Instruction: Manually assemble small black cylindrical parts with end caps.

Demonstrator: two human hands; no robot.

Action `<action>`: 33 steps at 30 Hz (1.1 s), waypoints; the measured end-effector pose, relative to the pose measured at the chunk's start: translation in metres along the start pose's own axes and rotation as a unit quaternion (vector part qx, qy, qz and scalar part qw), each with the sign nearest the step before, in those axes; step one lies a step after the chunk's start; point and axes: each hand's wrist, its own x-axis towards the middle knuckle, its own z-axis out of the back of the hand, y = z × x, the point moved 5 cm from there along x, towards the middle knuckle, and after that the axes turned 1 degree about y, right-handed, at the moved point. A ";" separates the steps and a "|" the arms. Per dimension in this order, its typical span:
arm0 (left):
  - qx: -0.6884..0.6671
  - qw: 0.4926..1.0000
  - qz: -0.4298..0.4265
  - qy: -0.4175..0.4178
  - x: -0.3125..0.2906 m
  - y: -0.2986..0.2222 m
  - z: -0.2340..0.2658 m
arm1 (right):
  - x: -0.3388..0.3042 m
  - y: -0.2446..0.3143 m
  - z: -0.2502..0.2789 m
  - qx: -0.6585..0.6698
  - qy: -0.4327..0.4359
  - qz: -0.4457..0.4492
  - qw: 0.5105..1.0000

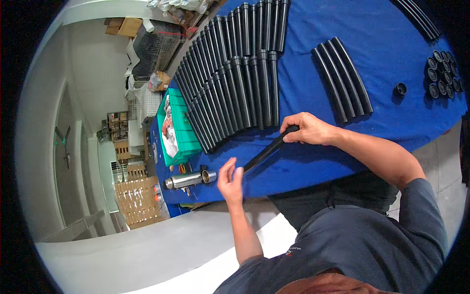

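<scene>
Where right hand (310, 129) grips, black tube (267, 153), slanting leftward

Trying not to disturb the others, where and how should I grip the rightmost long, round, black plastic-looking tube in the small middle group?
Grip that rightmost tube around its middle, probably from the right: it lies flat, neighbouring tubes line its left, and bare blue cloth borders its right. Your right hand holds another black tube.
</scene>
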 end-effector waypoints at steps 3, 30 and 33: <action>0.313 0.899 -0.248 0.180 0.000 -0.084 -0.052 | -0.005 0.004 -0.003 0.008 0.029 0.003 1.000; 0.456 0.877 -0.133 0.076 0.398 -0.135 -0.198 | 0.006 -0.001 0.006 -0.010 0.032 0.022 0.999; 0.458 0.879 -0.120 0.053 0.414 -0.127 -0.212 | 0.005 -0.002 0.005 0.001 0.020 0.018 1.000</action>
